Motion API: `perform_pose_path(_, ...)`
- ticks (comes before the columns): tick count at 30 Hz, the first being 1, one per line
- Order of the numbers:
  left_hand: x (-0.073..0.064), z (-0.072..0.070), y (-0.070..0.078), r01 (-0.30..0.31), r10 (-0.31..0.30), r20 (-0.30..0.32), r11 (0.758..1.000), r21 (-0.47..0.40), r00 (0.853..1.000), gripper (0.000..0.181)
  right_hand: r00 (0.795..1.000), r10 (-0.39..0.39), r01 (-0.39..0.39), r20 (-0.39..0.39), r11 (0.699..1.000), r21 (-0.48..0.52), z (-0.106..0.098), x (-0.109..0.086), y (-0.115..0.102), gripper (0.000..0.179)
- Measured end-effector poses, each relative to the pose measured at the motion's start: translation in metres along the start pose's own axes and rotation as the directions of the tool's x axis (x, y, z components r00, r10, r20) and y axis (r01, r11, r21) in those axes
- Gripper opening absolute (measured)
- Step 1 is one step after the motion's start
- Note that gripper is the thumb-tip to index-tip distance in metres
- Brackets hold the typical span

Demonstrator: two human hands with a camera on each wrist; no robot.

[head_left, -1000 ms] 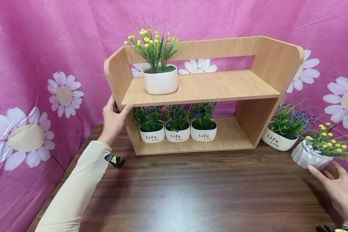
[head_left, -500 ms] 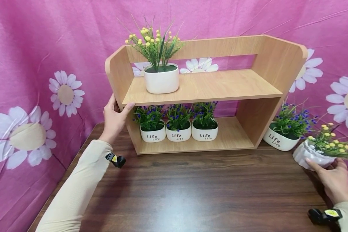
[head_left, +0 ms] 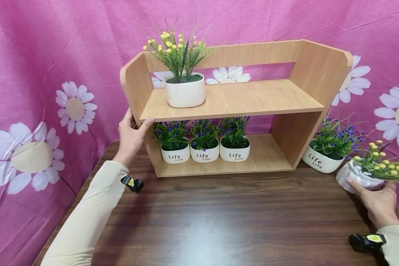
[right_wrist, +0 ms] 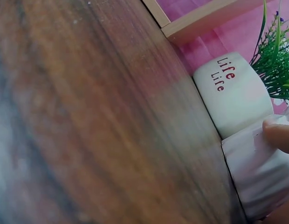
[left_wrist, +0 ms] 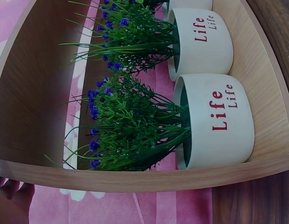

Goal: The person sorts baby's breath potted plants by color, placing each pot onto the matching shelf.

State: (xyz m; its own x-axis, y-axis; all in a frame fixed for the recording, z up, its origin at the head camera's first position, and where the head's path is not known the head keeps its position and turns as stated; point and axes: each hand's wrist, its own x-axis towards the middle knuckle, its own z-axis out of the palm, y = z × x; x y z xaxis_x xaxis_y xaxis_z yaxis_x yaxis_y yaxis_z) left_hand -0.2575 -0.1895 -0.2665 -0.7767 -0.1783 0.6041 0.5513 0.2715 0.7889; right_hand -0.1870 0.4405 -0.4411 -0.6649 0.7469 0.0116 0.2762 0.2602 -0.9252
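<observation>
At the left side of a two-tier wooden shelf (head_left: 239,98), my left hand (head_left: 130,136) grips the side panel, thumb over the front edge and fingers behind. On the far right my right hand (head_left: 379,201) holds a fluted white flowerpot (head_left: 355,176) with yellow flowers, thumb against its near side. That pot stands on the table, touching a white "Life" pot (right_wrist: 235,93) with blue flowers, in the right wrist view. Inside the lower tier stand three matching "Life" pots, the nearest (left_wrist: 219,123) large in the left wrist view. A plain white pot (head_left: 185,94) with yellow flowers sits on the upper tier.
The shelf stands on a dark wooden table (head_left: 226,210). A pink cloth (head_left: 96,33) printed with large white daisies hangs behind and at both sides. Black wrist cameras (head_left: 133,184) are strapped to the sleeves.
My right hand has shifted up and left around the fluted pot, its thumb now higher on the side. The left hand keeps its grip on the shelf.
</observation>
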Motion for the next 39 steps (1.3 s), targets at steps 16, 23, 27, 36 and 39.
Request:
perform_pose_path(16, -0.005, -0.001, 0.011, -0.007, 0.007, 0.013, 1.0, 0.022, 1.0, 0.062, 0.999, 0.032, -0.033, 0.039, 0.999, 0.027, -0.004, -0.001, 0.002, 0.083)
perform_pose_path(23, -0.004, 0.0, 0.01, -0.003, 0.003, 0.016, 1.0, 0.018, 1.0, 0.063, 0.998, 0.041, -0.043, 0.037, 0.997, 0.066, -0.005, -0.005, -0.003, 0.085)
perform_pose_path(27, -0.003, 0.0, 0.011, -0.004, 0.004, 0.012, 1.0, 0.021, 1.0, 0.062, 0.998, 0.061, -0.06, 0.016, 0.997, -0.058, -0.005, -0.006, -0.009, 0.087)
perform_pose_path(36, -0.004, 0.0, 0.012, 0.009, -0.009, 0.014, 1.0, 0.029, 1.0, 0.064, 0.997, 0.077, -0.077, -0.025, 0.996, -0.033, -0.007, -0.012, -0.015, 0.09)
perform_pose_path(39, -0.004, -0.001, 0.013, 0.003, -0.004, 0.017, 0.999, 0.032, 1.0, 0.063, 0.998, 0.051, -0.05, -0.026, 0.998, 0.043, -0.009, -0.015, -0.023, 0.091)
